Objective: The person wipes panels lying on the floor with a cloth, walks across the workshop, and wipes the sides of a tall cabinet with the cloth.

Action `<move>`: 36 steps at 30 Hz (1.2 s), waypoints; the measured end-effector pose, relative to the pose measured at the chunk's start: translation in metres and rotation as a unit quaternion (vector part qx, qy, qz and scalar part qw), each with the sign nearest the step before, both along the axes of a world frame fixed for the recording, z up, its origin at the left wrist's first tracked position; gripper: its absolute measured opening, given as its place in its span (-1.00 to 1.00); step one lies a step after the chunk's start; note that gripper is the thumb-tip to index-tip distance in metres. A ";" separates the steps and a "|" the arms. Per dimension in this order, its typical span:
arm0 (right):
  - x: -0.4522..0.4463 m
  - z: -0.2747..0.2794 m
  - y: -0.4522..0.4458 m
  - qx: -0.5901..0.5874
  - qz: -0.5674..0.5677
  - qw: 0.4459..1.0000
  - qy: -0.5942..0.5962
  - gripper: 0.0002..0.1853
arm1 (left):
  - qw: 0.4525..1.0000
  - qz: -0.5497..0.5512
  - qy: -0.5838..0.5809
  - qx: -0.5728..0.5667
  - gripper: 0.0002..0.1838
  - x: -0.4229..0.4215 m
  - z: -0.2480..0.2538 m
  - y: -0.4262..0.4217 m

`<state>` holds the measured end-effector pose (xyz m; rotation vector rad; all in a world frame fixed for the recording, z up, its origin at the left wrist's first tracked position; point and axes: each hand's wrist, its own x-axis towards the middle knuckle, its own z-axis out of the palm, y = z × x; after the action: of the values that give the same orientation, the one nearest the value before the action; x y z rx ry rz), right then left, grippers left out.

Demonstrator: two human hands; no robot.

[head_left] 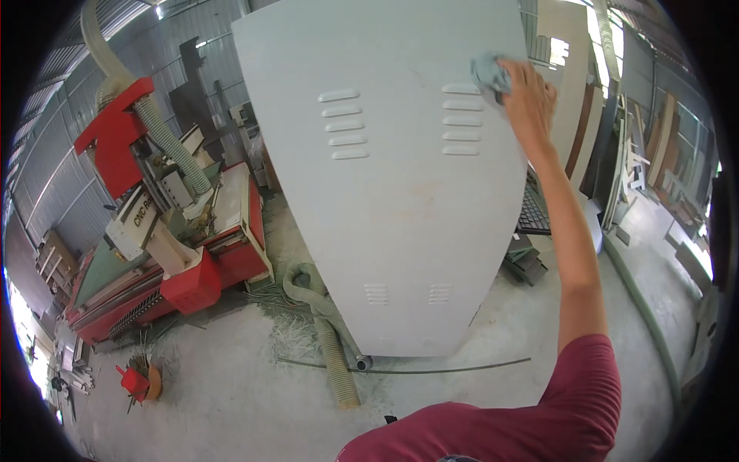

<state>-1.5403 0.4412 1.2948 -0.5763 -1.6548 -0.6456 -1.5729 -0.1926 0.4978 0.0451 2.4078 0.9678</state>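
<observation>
My right hand (pixel 528 100) is raised at the upper right, its fingers closed on a crumpled grey-green cloth (pixel 489 73). The cloth lies against the front of a tall pale grey metal cabinet (pixel 400 231), near its right edge and beside the upper right louvres (pixel 462 122). Another set of louvres (pixel 345 125) is at the upper left of the panel, and two smaller sets are low down. Faint brownish smudges mark the middle of the panel. My left hand is out of view.
A red and white CNC machine (pixel 192 281) stands at the left. A ribbed hose (pixel 332 354) and a thin rod (pixel 454 370) lie on the floor by the cabinet's base. A red dustpan (pixel 133 381) is at the lower left. Boards (pixel 662 138) lean at the right.
</observation>
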 end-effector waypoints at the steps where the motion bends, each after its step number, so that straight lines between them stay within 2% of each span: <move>1: 0.015 -0.020 0.008 -0.017 -0.055 0.998 -0.028 -0.49 | 0.998 -0.042 0.027 -0.032 -0.66 0.000 0.001 0.003; 3: 0.029 -0.092 0.031 0.017 -0.034 0.997 -0.060 -0.56 | 0.984 -0.125 0.080 -0.094 -0.64 -0.002 0.004 0.008; 4: 0.035 -0.131 0.025 -0.048 -0.019 0.993 -0.110 -0.71 | 0.973 -0.165 0.105 -0.122 -0.63 -0.003 0.005 0.010; 5: 0.039 -0.186 0.033 -0.010 -0.020 0.988 -0.152 -0.71 | 0.959 -0.202 0.129 -0.148 -0.62 -0.004 0.006 0.011; 6: 0.042 -0.242 0.034 -0.055 0.016 0.979 -0.197 -0.73 | 0.944 -0.238 0.151 -0.173 -0.61 -0.005 0.007 0.012; 7: 0.045 -0.272 0.009 -0.215 0.081 0.953 -0.197 -0.75 | 0.927 -0.272 0.169 -0.196 -0.60 -0.007 0.007 0.013; 8: 0.047 -0.318 0.014 -0.122 0.058 0.948 -0.289 -0.74 | 0.909 -0.306 0.185 -0.216 -0.58 -0.009 0.002 0.011; 9: 0.049 -0.362 0.021 -0.129 0.088 0.936 -0.316 -0.77 | 0.858 -0.315 0.362 -0.182 -0.54 -0.011 -0.005 0.012; 10: 0.051 -0.382 0.016 -0.137 0.119 0.923 -0.341 -0.79 | 0.853 -0.351 0.380 -0.064 -0.60 -0.013 0.014 0.005; 11: 0.047 -0.383 0.012 -0.137 0.122 0.920 -0.347 -0.79 | 0.857 -0.347 0.375 -0.064 -0.60 0.000 0.020 0.005; 13: 0.022 -0.359 0.006 -0.126 0.155 0.914 -0.353 -0.76 | 0.904 -0.288 0.315 -0.033 -0.63 -0.011 0.035 0.016; 15: -0.011 -0.297 -0.013 -0.015 0.199 0.931 -0.306 -0.73 | 0.940 -0.234 0.249 -0.004 -0.66 -0.015 0.043 0.019; 17: -0.046 -0.227 -0.019 0.086 0.183 0.942 -0.266 -0.68 | 0.967 -0.175 0.182 0.024 -0.68 -0.013 0.047 0.017; 18: -0.063 -0.188 -0.016 0.097 0.147 0.952 -0.252 -0.66 | 0.978 -0.142 0.148 0.037 -0.69 -0.009 0.049 0.014; 20: -0.085 -0.094 -0.017 0.142 0.086 0.975 -0.148 -0.62 | 0.992 -0.074 0.078 0.063 -0.71 -0.003 0.052 0.007; 21: -0.085 -0.044 -0.026 0.183 -0.004 0.980 -0.085 -0.59 | 0.996 -0.038 0.041 0.073 -0.72 0.004 0.053 -0.002; 22: -0.093 -0.007 -0.022 0.133 -0.002 0.990 -0.035 -0.60 | 0.997 -0.001 0.002 0.082 -0.73 0.011 0.057 -0.009; 23: -0.100 0.033 -0.016 -0.029 -0.076 0.994 -0.067 -0.62 | 0.995 0.036 -0.037 0.089 -0.74 0.024 0.059 -0.018; 24: -0.087 0.047 -0.048 0.066 0.049 0.996 0.043 -0.62 | 0.995 0.043 -0.044 0.083 -0.74 0.034 0.056 -0.027; 26: -0.095 0.042 -0.045 0.076 0.091 0.991 0.054 -0.62 | 0.984 0.157 -0.070 0.052 -0.78 0.044 0.038 -0.035; 27: -0.107 0.029 -0.029 0.058 0.075 0.995 0.012 -0.63 | 0.983 0.162 -0.073 0.051 -0.78 0.047 0.025 -0.043; 28: -0.122 0.012 -0.018 0.044 0.058 0.997 -0.030 -0.63 | 0.990 -0.051 0.116 -0.064 -0.77 0.052 0.021 -0.051; 29: -0.125 -0.028 -0.030 0.112 0.048 0.991 -0.051 -0.64 | 0.904 -0.257 0.297 -0.171 -0.76 0.055 0.015 -0.058; 30: -0.128 -0.073 -0.036 0.198 0.084 0.975 -0.062 -0.63 | 0.905 -0.251 0.299 -0.167 -0.76 0.057 0.010 -0.062; 31: -0.134 -0.130 -0.035 0.196 0.091 0.968 -0.130 -0.62 | 0.917 -0.246 0.255 -0.183 -0.74 0.060 0.009 -0.063; 32: -0.136 -0.195 -0.045 0.067 0.168 0.961 -0.207 -0.62 | 0.927 -0.239 0.211 -0.196 -0.71 0.064 0.008 -0.059; 34: -0.125 -0.306 -0.052 0.127 0.203 0.883 -0.404 -0.64 | 0.933 -0.225 0.204 -0.193 -0.78 0.065 0.016 -0.055; 35: -0.120 -0.351 -0.047 0.095 0.237 0.845 -0.469 -0.67 | 0.996 0.040 0.050 -0.066 -0.80 0.062 0.019 -0.049; 36: -0.117 -0.348 -0.044 0.105 0.241 0.845 -0.465 -0.67 | 0.945 0.300 -0.108 0.072 -0.81 0.056 0.020 -0.044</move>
<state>-1.6577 0.3970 0.9463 0.4157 -2.4568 -0.7619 -1.5168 -0.2362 0.5175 -0.7418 2.1718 1.3281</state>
